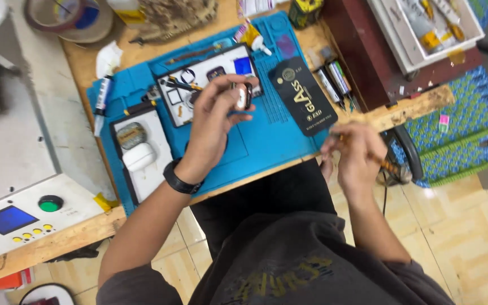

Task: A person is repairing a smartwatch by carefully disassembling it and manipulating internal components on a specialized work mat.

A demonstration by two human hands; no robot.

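Small rounded device (243,96) – white and dark, maybe a watch body or earbud case, too blurred to say which – is held up over the blue work mat (266,135), above the mat's middle. It looks light, hard-shelled and smooth, so probably slippery and easy to drop; if one face is glass, it is likely fragile. Best taken by the rim or edges rather than the flat faces.

Left hand (213,121) is curled around the device, thumb and fingertips pinching its sides, other fingers half closed. A black band (181,179) sits on that wrist.

Right hand (354,155) is off the table edge, over the lap, fingers closed on a thin tool with an orange handle (388,165) – tip not visible, kind of tool unclear.

Around it: white parts tray (210,79) with small pieces just behind the left hand, a second tray (142,155) with a white oval case to its left, a black flat package (304,96) on the mat's right side, pens and tools (334,82) beside that. A white control box (24,217) with a blue screen and green button sits at the near left of the wooden bench (402,107).
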